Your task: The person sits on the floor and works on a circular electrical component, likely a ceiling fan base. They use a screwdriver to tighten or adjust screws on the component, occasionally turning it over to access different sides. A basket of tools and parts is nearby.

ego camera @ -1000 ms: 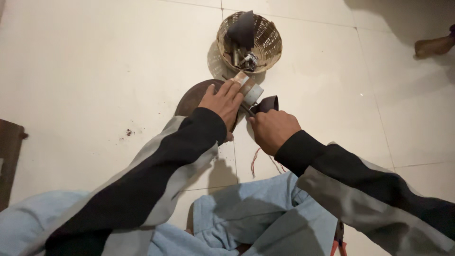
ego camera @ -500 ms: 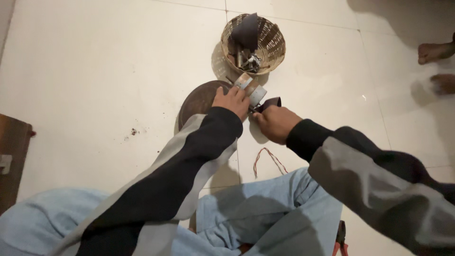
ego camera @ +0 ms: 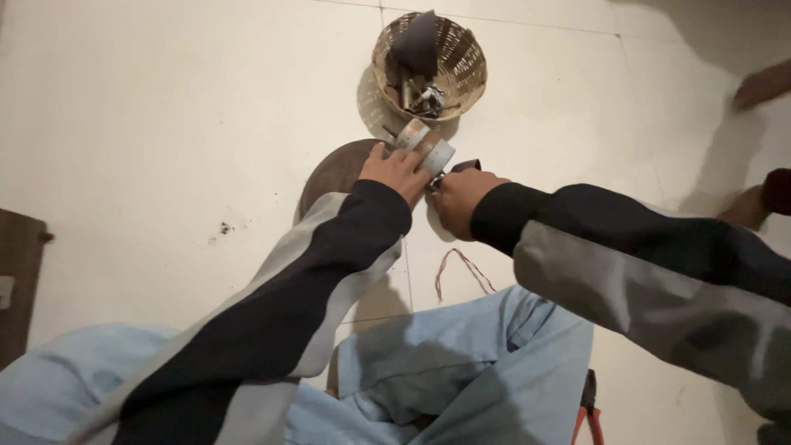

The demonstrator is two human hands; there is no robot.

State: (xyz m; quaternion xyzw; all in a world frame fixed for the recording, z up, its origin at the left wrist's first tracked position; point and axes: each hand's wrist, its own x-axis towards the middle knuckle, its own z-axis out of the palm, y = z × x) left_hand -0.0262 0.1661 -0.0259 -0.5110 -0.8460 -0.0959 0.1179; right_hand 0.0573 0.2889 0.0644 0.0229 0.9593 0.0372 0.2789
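Looking down from head height at a person seated on a pale tiled floor [ego camera: 148, 124], both arms stretched forward in black and grey sleeves over light blue trousers. The left hand [ego camera: 397, 171] has its fingers wrapped around a small metal cylinder [ego camera: 425, 147], pale grey with a tan band, which is held just above the floor and tilted up and to the left. The right hand [ego camera: 456, 199] sits just beside it, touching the cylinder's lower end; its fingers are curled in narrowly, pinching something small and dark there, but what it grips is too hidden to tell. Under the left hand lies a round brown disc [ego camera: 334, 169], flat on the floor. Just beyond the cylinder stands a round woven basket [ego camera: 465, 62], holding a dark cone-shaped piece and some small metal parts. A thin loop of red wire [ego camera: 461, 268] lies on the floor near the right knee. Red handles of a tool [ego camera: 589, 416] show at the bottom edge. Another person's hand [ego camera: 762, 82] is at the far right.
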